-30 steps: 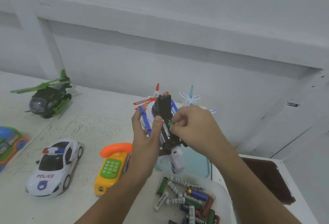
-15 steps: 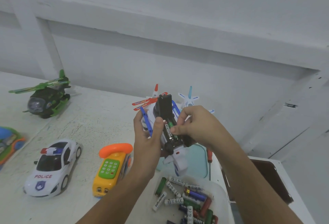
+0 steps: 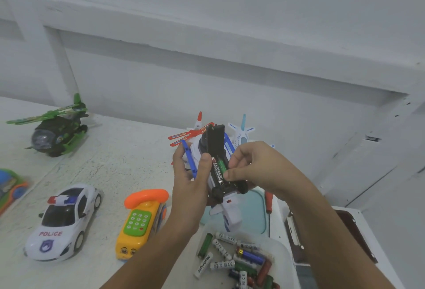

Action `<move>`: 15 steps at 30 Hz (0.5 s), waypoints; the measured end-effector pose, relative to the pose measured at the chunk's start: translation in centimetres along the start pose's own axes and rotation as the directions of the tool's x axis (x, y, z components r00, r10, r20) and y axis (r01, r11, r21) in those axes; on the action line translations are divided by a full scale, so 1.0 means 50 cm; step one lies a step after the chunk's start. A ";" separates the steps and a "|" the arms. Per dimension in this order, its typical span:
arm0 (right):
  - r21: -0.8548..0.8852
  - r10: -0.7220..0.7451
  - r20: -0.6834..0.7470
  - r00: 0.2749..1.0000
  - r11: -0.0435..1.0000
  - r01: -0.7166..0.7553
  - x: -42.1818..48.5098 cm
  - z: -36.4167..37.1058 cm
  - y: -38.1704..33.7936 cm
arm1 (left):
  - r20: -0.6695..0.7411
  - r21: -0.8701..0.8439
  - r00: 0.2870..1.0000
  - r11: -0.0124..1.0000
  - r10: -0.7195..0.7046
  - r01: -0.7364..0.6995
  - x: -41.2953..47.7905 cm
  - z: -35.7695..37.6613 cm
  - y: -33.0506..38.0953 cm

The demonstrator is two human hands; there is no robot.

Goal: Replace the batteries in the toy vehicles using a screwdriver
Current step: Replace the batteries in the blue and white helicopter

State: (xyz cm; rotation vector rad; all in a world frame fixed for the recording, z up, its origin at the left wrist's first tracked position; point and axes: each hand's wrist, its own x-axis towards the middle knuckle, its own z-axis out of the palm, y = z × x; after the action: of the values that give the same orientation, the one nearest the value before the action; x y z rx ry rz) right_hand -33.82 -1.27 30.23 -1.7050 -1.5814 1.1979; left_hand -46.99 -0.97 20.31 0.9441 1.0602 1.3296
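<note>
Left hand (image 3: 190,192) grips the upturned white plastic toy helicopter (image 3: 232,210) round its body, thumb beside the open black battery compartment (image 3: 224,188). Right hand (image 3: 259,169), just right of it, pinches a green cylindrical battery (image 3: 221,165) with thumb and forefinger; the battery lies in the compartment against a black Eveready battery (image 3: 218,172). Red-handled screwdriver (image 3: 268,199) lies under the right wrist, and the clear plastic tub of loose batteries (image 3: 285,252) sits below both forearms.
</note>
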 end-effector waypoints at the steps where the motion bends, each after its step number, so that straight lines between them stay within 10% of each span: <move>1: 0.006 -0.002 -0.007 1.000 1.000 0.002 0.002 0.000 0.002 | -0.004 0.002 1.000 1.000 0.001 -0.001 -0.001 0.001 -0.001; 8: 0.105 -0.019 -0.063 0.998 0.994 0.026 0.007 -0.012 0.007 | 0.030 -0.001 0.999 1.000 -0.024 0.024 -0.001 0.005 0.003; 11: 0.013 -0.202 -0.257 0.945 0.977 0.213 0.011 -0.018 -0.001 | 0.042 0.019 0.998 0.999 -0.044 0.043 -0.004 0.006 0.002; 15: -0.060 -0.442 -0.182 0.878 0.896 0.439 0.007 -0.010 -0.002 | 0.067 0.039 0.995 0.997 -0.073 0.070 -0.008 0.006 0.005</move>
State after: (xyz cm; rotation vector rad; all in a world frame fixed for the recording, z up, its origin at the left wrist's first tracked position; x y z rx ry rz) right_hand -33.44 -0.81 30.45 -1.3179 -1.7367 0.7683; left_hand -46.75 -1.35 20.64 0.9633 1.0587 1.2146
